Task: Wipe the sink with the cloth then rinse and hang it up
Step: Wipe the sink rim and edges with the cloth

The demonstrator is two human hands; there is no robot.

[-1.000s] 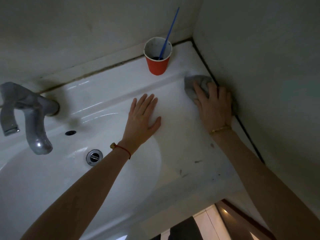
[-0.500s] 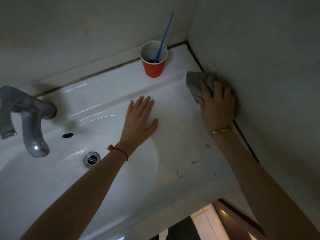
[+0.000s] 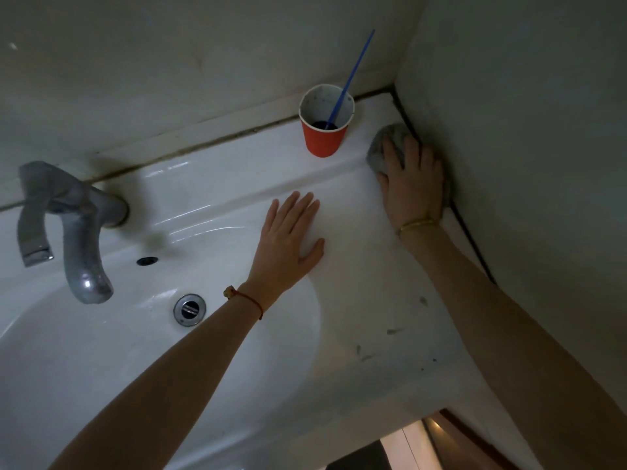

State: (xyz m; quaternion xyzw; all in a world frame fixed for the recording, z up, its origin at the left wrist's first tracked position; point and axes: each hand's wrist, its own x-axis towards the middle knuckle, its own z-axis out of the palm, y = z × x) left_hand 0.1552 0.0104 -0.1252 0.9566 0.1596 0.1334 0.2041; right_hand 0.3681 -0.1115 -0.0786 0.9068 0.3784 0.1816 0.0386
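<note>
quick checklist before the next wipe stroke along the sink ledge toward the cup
1. Cloth under the wiping hand: ok. The right hand presses the grey cloth on the sink ledge at the wall corner.
2. Bracing hand: ok. The left hand lies flat beside the basin.
3. Path toward the back ledge: not ok. The red cup stands close beside the cloth and a stroke that way may knock it.
4. Cup contents: not ok. Dark liquid and a blue stick sit in it, so a tip would likely spill.
5. Dirt left: not ok. Dark marks show on the near ledge.
6. Tap running: cannot tell.
</note>
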